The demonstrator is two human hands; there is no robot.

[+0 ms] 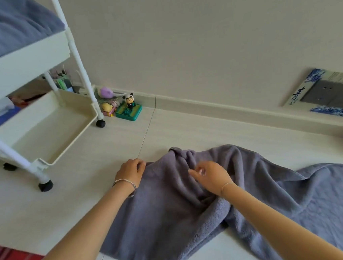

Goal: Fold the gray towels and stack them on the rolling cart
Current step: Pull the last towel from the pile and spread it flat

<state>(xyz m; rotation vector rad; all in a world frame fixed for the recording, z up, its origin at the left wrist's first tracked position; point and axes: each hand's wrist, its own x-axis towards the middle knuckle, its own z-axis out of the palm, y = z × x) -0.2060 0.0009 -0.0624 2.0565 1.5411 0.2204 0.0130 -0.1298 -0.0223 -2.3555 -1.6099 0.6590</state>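
Gray towel (173, 212) crumpled, left hand (131, 170) gripping corner

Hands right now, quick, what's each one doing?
Left hand: fingers curled on the edge of the gray towel, gripping it.
Right hand: open, fingers loose above the towel, holding nothing.

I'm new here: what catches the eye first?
A rumpled gray towel sprawls across the floor in the middle, the left hand at its far edge and the right hand over its bunched centre. At upper left stands a white rolling cart with gray towels on top.
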